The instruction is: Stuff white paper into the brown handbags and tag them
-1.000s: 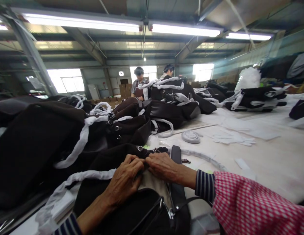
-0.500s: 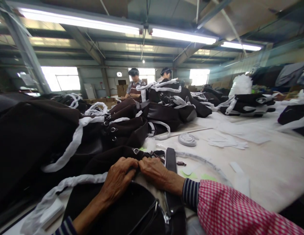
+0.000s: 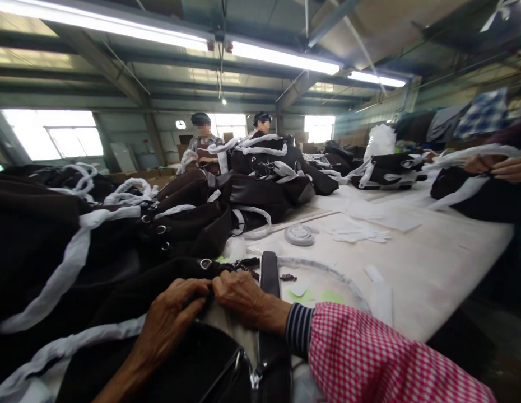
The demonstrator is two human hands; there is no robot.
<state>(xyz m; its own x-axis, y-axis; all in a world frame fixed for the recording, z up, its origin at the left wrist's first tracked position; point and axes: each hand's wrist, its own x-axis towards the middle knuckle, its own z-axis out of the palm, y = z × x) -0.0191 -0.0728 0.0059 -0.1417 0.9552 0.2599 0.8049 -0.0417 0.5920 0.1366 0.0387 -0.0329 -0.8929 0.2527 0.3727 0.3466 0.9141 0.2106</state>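
Note:
A black bag (image 3: 193, 361) lies in front of me, with a metal zip pull near its lower right and a D-ring (image 3: 205, 264) at its far edge. My left hand (image 3: 172, 310) closes its fingers and thumb over the bag's dark edge. Close beside it, my right hand (image 3: 239, 299) pinches the same edge, though its fingertips are partly hidden. A handle wrapped in white (image 3: 92, 338) runs out to the left of my left hand. Under my right wrist passes a black zip band (image 3: 269, 280).
Black bags (image 3: 260, 193) with white-wrapped handles are heaped left and behind. On the white table (image 3: 428, 263) lie a grey coil (image 3: 299, 235) and paper strips (image 3: 380, 291). A co-worker's hands (image 3: 502, 166) handle a black bag at right. Two people (image 3: 204, 143) stand behind the heap.
My view has swung to the right, so everything sits further left. A co-worker's hands have come into view at the right. My hands keep nearly the same hold on the bag's edge.

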